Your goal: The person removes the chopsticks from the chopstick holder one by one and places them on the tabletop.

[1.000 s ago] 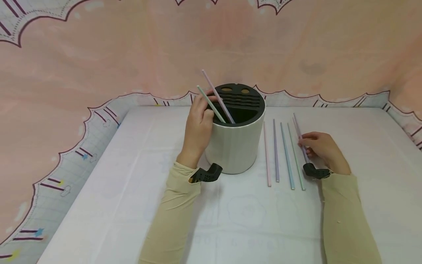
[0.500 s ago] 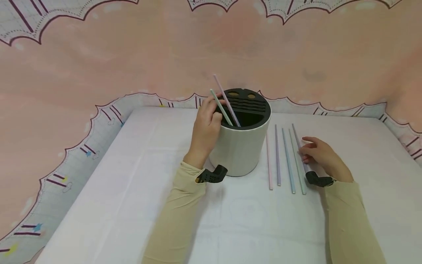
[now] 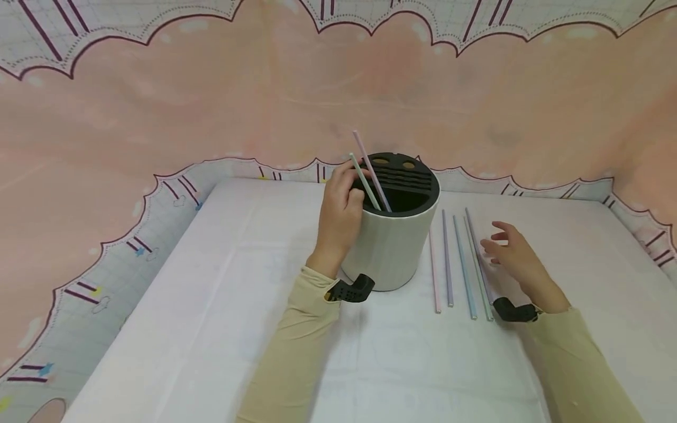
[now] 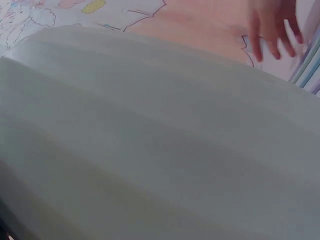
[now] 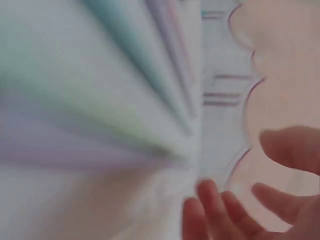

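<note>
A white cylindrical holder (image 3: 388,252) with a black slotted top stands on the table. My left hand (image 3: 341,214) grips its left rim, fingers over the edge. Two thin pastel sticks, one mint (image 3: 365,181) and one lilac (image 3: 372,170), lean in its large opening. To the right several more sticks lie roughly side by side: pink (image 3: 435,276), purple (image 3: 447,264), blue (image 3: 465,270), green (image 3: 478,273) and lilac (image 3: 472,232), the last two close together. My right hand (image 3: 515,258) is just right of them, fingers spread and nothing held. The holder's wall (image 4: 150,125) fills the left wrist view.
A white cloth covers the table (image 3: 222,329). Behind it hangs a peach backdrop (image 3: 296,88) with a scalloped, drawn border (image 3: 471,178). Black wrist cameras sit on the left cuff (image 3: 351,289) and right cuff (image 3: 513,310).
My right hand has let go of the rightmost lilac stick and drawn off to the right; that stick now lies against the green one. My left hand stays on the holder. The head view has shifted.
</note>
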`<state>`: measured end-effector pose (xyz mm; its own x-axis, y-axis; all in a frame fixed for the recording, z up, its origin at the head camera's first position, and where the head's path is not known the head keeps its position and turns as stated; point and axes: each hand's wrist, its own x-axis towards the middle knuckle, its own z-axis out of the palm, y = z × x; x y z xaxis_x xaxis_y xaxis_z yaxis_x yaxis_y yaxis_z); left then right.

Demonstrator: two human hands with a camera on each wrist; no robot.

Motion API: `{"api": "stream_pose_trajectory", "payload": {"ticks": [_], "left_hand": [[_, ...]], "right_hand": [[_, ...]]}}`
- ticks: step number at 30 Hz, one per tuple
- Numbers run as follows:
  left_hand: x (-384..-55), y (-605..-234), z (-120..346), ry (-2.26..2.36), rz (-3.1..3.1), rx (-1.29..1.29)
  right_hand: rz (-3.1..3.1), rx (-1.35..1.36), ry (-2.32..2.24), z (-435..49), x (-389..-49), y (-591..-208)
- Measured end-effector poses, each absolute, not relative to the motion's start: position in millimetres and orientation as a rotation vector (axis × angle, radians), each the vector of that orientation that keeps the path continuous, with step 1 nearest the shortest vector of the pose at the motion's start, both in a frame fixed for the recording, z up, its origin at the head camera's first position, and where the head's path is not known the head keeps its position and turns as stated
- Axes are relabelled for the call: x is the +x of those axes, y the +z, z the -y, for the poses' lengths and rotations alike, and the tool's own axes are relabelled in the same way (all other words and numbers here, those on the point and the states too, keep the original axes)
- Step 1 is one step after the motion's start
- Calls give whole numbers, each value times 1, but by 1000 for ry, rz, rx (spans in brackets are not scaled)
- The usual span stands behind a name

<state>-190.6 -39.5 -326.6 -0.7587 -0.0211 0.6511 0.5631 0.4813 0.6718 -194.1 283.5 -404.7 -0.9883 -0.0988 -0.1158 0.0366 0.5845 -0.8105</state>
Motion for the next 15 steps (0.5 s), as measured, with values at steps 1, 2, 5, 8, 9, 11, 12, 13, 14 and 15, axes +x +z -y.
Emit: {"api": "stream_pose_trajectory", "payload": {"ticks": [1, 2, 5, 8, 9, 11, 12, 13, 14, 15], "left_hand": [[-191, -326, 39, -1275, 2125, -443], [-191, -326, 40, -1280, 2122, -440], [-192, -326, 40, -1286, 2132, -439], [-191, -327, 38, -1284, 2160, -448], [-191, -327, 37, -1278, 2165, -453], [-191, -327, 36, -1268, 2162, -451], [-191, -327, 36, -1262, 2157, -446], [-191, -327, 36, -1259, 2150, -441], [-191, -326, 35, -1260, 2145, -437], [-192, -326, 35, -1261, 2144, -432]], "right_hand": [[-2716, -80, -1365, -279, -194, -399], [-2773, -102, -1368, -274, -192, -393], [-2984, -156, -1416, -254, -186, -375], [-3164, -236, -1565, -235, -176, -361], [-3205, -281, -1633, -229, -173, -357], [-3253, -430, -1770, -216, -168, -349], [-3256, -522, -1847, -209, -167, -345], [-3240, -622, -1923, -202, -165, -342], [-3218, -722, -1979, -195, -164, -338], [-3188, -821, -2028, -188, -163, -336]]}}
